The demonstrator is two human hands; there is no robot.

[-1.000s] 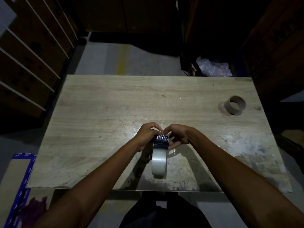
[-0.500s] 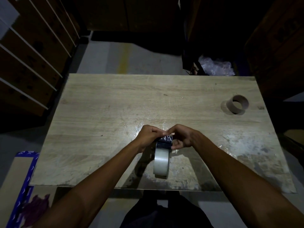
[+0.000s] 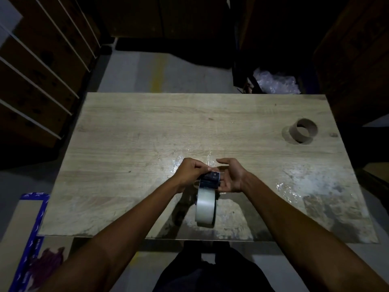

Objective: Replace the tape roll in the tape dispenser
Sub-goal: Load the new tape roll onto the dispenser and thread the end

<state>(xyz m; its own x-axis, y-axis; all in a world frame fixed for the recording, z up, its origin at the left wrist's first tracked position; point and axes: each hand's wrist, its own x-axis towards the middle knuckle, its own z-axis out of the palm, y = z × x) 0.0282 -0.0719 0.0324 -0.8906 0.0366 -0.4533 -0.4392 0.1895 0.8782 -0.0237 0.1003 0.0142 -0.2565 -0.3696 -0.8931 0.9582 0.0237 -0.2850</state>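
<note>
**Left grip** [image 3: 192, 172]: fingers curled down over the front top of the dispenser [image 3: 209, 180], clamped on it. I cannot tell whether the tape end is pinched under them.

**Right grip** [image 3: 230, 175]: fingers apart and relaxed, palm turned to the dispenser's right side, just beside it and holding nothing. I cannot tell whether it touches.

**Dispenser:** dark, on the bench [image 3: 147, 133] between my hands, near the front edge.

**Roll** [image 3: 205, 207]: clear tape, standing on edge at the end of the dispenser nearest me. It looks seated. Threading the end through the front seems to be the step in hand.

**Risks, as I judge them:**
- The loose end could fold on itself or fall back onto the roll if I let go before it is anchored.
- My left fingertips are by the cutter end, so a slip there could nick them.
- Only one hand steadies the dispenser, so a hard pull could tip it or drag it toward the near edge.
- Dim light and clear tape make the end hard to find.
- Shiny patches on the bench around my hands may be sticky and catch the tape.

**Also present:**
- Core [image 3: 303, 132]: empty cardboard, far right of the bench, well apart and not in the way.
- Bag [image 3: 275, 82]: crumpled plastic, on the floor beyond the bench.
- Shelves [image 3: 37, 70]: to the left.
- Carton [image 3: 31, 218]: blue-edged, on the floor by the left front corner.
</note>
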